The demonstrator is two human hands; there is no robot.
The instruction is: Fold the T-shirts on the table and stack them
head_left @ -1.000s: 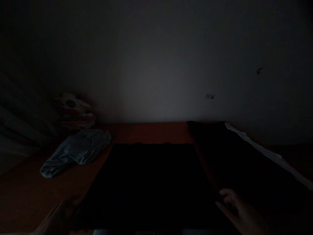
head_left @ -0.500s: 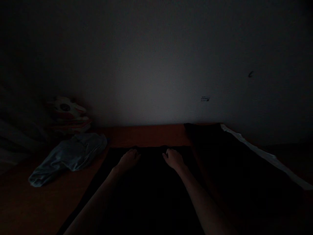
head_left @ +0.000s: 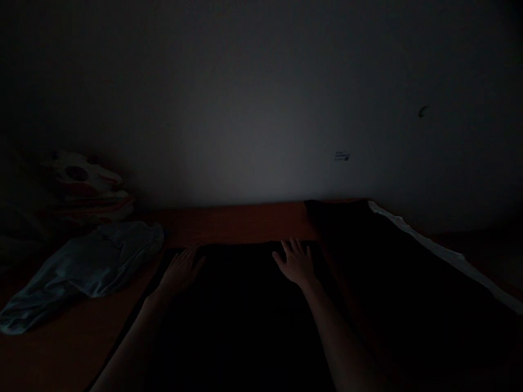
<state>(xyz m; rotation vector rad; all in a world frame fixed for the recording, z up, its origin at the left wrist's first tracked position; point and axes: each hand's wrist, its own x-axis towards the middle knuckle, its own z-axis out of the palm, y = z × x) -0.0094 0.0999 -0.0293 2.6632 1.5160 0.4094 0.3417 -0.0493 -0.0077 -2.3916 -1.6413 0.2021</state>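
A black cloth [head_left: 237, 310] lies spread on the reddish-brown wooden surface in front of me; what kind of cloth it is I cannot tell in the dim light. My left hand [head_left: 182, 268] rests near its far left corner, fingers stretched out and thumb apart. Toward the far right corner, my right hand [head_left: 296, 262] lies flat with its fingers spread, the tips at the cloth's far edge. Neither hand grips anything.
To the right lies another dark cloth [head_left: 392, 277] with a white strip [head_left: 441, 249] along its side. A crumpled grey-blue cloth [head_left: 93, 261] lies on the wooden surface [head_left: 229, 220] at left. Behind it a plush toy [head_left: 84, 174] sits against the pale wall [head_left: 253, 109].
Both hands have opened from curled to spread fingers. The left hand has moved left toward the cloth's corner, the right slightly to the right. The view has shifted a little.
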